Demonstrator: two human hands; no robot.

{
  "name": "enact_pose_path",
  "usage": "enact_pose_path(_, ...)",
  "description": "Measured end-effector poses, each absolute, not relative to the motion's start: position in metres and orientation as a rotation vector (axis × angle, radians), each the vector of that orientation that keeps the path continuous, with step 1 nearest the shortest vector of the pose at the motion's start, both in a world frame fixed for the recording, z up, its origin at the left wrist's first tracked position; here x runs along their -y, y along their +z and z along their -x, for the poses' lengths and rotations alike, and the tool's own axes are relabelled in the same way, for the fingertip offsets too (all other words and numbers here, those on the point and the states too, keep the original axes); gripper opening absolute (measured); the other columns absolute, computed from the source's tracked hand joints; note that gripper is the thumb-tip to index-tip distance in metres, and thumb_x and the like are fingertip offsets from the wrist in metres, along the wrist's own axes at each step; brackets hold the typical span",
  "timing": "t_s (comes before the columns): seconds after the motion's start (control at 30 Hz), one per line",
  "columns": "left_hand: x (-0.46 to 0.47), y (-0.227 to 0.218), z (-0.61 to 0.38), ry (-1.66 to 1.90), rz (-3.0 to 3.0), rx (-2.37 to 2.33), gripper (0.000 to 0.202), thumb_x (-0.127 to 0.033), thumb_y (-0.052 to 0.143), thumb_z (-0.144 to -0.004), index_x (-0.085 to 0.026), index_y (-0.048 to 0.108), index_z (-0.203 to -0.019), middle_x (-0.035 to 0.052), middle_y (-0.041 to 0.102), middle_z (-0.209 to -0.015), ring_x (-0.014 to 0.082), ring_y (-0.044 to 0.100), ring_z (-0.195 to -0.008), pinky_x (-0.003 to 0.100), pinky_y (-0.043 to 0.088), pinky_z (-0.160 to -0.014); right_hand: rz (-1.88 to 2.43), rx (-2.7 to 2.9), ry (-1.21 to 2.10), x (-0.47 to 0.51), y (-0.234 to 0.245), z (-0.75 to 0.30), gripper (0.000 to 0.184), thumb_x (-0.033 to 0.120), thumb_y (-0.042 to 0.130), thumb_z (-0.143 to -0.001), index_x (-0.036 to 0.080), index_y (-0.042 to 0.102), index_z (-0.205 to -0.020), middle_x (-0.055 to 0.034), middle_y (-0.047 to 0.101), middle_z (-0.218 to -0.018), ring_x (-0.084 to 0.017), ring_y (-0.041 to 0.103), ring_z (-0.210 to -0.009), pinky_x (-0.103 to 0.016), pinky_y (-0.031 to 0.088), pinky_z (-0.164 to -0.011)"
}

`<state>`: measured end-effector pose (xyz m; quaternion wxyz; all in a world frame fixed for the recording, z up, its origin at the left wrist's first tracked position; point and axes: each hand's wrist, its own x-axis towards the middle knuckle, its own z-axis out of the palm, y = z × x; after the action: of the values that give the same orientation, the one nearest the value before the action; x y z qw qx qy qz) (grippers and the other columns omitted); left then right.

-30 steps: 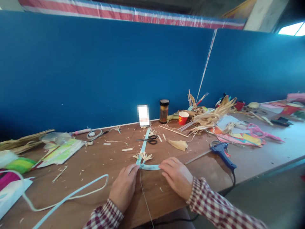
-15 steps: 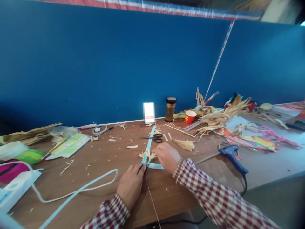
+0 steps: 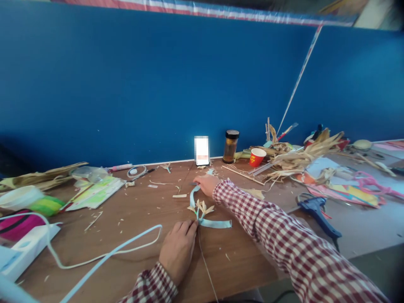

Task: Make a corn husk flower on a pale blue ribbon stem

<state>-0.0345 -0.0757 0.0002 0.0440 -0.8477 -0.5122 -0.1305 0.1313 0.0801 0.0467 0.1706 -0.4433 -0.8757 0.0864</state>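
Observation:
My left hand (image 3: 179,248) rests on the table, its fingertips together at the base of a small pale flower of dried husk (image 3: 203,207), where a light-blue ribbon (image 3: 216,224) is gathered. The ribbon's near end stretches to the right; another length bends away under my right hand (image 3: 206,184). That hand reaches forward with curled fingers over the spot where black-handled scissors lay. A dark blade tip (image 3: 192,183) shows beside its fingertips, and the palm hides the rest. A thin pale thread (image 3: 206,265) runs from the flower's base toward the front edge.
A blue glue gun (image 3: 320,214) lies at right, near pink scissors (image 3: 370,183) and piled dry husks (image 3: 293,158). A red paper cup (image 3: 257,157), dark-lidded bottle (image 3: 230,147) and lit phone (image 3: 202,150) stand at the back. A white power strip (image 3: 28,250) and cable occupy the left.
My right hand has left the flower and moved forward over the scissors, pushing the ribbon's far length leftward. My left hand stays at the flower's base. The view has shifted slightly.

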Motion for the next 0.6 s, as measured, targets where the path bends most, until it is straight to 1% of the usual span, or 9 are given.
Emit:
enact_pose_path(0.07,0.076,0.001,0.034,-0.381,2.59,1.569,0.039,-0.014,0.037,-0.084,-0.02,0.051,-0.121,0.0084,0.058,-0.109,0.0219,0.05,-0.095,0.036,0.043,-0.081,1.303,2.398,0.21,-0.069,0.051,-0.132,0.026,0.016,0.036,-0.089,0.014,0.055,-0.106,-0.0059,0.062,-0.091,-0.016,0.055,-0.083,-0.027,0.039,-0.072)
enact_pose_path(0.1,0.076,0.001,0.034,-0.373,2.591,1.573,0.039,-0.014,0.038,-0.084,-0.02,0.051,-0.12,0.0081,0.058,-0.109,0.0219,0.05,-0.095,0.035,0.043,-0.081,1.307,2.367,0.188,-0.061,0.054,-0.133,0.026,0.018,0.034,-0.09,0.014,0.054,-0.105,-0.0056,0.061,-0.092,-0.015,0.055,-0.084,-0.026,0.039,-0.073)
enact_pose_path(0.2,0.075,0.003,0.033,-0.351,2.588,1.584,0.038,-0.015,0.038,-0.084,-0.021,0.051,-0.12,0.0077,0.059,-0.106,0.0214,0.051,-0.093,0.034,0.043,-0.078,1.162,2.384,0.16,-0.032,0.059,-0.14,0.018,0.026,0.044,-0.087,0.016,0.058,-0.092,-0.0037,0.061,-0.087,-0.015,0.053,-0.084,-0.027,0.038,-0.076)
enact_pose_path(0.23,0.075,0.004,0.033,-0.347,2.584,1.583,0.038,-0.015,0.038,-0.085,-0.021,0.052,-0.119,0.0078,0.059,-0.105,0.0213,0.051,-0.092,0.034,0.044,-0.077,1.053,2.447,0.165,-0.023,0.059,-0.143,0.015,0.026,0.047,-0.086,0.017,0.06,-0.087,-0.0032,0.062,-0.084,-0.015,0.052,-0.084,-0.028,0.038,-0.079)
enact_pose_path(0.3,0.075,0.004,0.033,-0.344,2.576,1.572,0.037,-0.016,0.037,-0.085,-0.02,0.052,-0.119,0.0081,0.059,-0.105,0.0214,0.051,-0.091,0.034,0.044,-0.077,0.851,2.582,0.174,-0.009,0.057,-0.148,0.013,0.024,0.051,-0.083,0.018,0.062,-0.082,-0.0034,0.062,-0.085,-0.016,0.052,-0.087,-0.032,0.036,-0.085)
enact_pose_path(0.37,0.075,0.005,0.033,-0.34,2.576,1.561,0.036,-0.017,0.038,-0.085,-0.019,0.053,-0.118,0.0086,0.059,-0.106,0.0217,0.051,-0.092,0.035,0.044,-0.077,0.757,2.677,0.158,-0.002,0.052,-0.15,0.012,0.022,0.054,-0.081,0.019,0.065,-0.083,-0.0041,0.062,-0.091,-0.018,0.05,-0.092,-0.034,0.035,-0.088)
enact_pose_path(0.47,0.076,0.005,0.032,-0.326,2.565,1.562,0.036,-0.016,0.039,-0.085,-0.019,0.054,-0.117,0.0086,0.059,-0.107,0.0221,0.051,-0.092,0.035,0.045,-0.075,0.804,2.667,0.114,-0.003,0.044,-0.148,0.011,0.025,0.058,-0.079,0.021,0.067,-0.083,-0.0052,0.06,-0.099,-0.02,0.047,-0.099,-0.035,0.035,-0.089)
enact_pose_path(0.6,0.076,0.005,0.033,-0.298,2.542,1.552,0.035,-0.017,0.04,-0.085,-0.02,0.053,-0.117,0.0081,0.059,-0.106,0.0223,0.051,-0.093,0.034,0.045,-0.073,0.841,2.599,0.065,-0.007,0.039,-0.142,0.01,0.028,0.063,-0.075,0.02,0.069,-0.078,-0.0073,0.05,-0.117,-0.023,0.038,-0.111,-0.039,0.031,-0.095)
